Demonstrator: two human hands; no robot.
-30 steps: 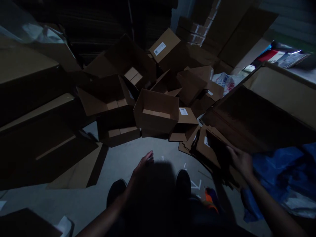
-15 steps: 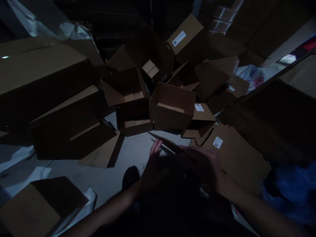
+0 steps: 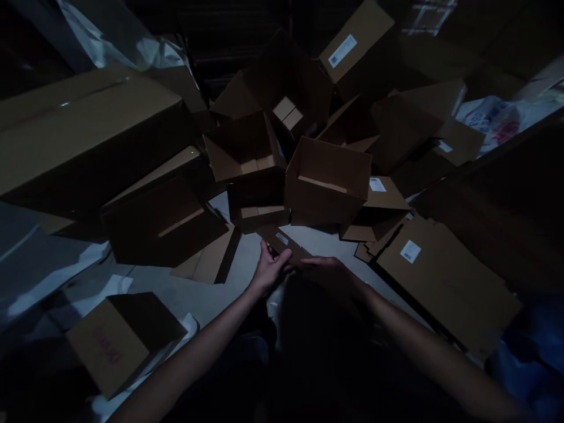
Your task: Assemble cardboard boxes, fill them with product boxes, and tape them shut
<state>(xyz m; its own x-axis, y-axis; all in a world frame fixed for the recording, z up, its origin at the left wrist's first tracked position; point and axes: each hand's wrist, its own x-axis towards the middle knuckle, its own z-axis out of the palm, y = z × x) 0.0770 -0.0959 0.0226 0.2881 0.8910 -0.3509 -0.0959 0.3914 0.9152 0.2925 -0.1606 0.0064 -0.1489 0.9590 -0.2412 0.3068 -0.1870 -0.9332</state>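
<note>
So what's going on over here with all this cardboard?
A person has both hands at a piece of brown cardboard with a white label. The left hand grips it, while the right hand is at its other end; its grip is too dark to tell. Beyond them, open boxes sit crowded together on the floor. To the right lies flattened cardboard, also labelled, next to some blue material.
</note>
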